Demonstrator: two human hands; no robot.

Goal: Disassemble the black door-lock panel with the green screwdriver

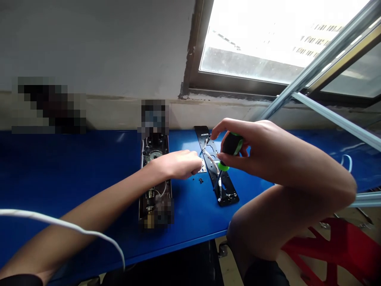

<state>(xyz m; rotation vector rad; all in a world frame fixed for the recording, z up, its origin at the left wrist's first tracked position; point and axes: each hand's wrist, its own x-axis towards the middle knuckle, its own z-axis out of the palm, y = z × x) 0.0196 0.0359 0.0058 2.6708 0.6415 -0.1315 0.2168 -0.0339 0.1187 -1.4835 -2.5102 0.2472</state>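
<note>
right grip [238,145] pinches a screwdriver [232,143] shaft-down for control near the surface's [190,218] front edge; left grip's [186,163] hold unclear.

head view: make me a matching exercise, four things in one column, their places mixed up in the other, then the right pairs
1. screwdriver
2. small dark parts
3. red stool
4. white cable

A. passing in front of the left forearm
B. held in the right hand
C. beside the black plate
D. at the lower right

Pairs: 1-B, 2-C, 3-D, 4-A

Blue table [98,159] carrying screws [201,180] and black plate [226,186]
</note>
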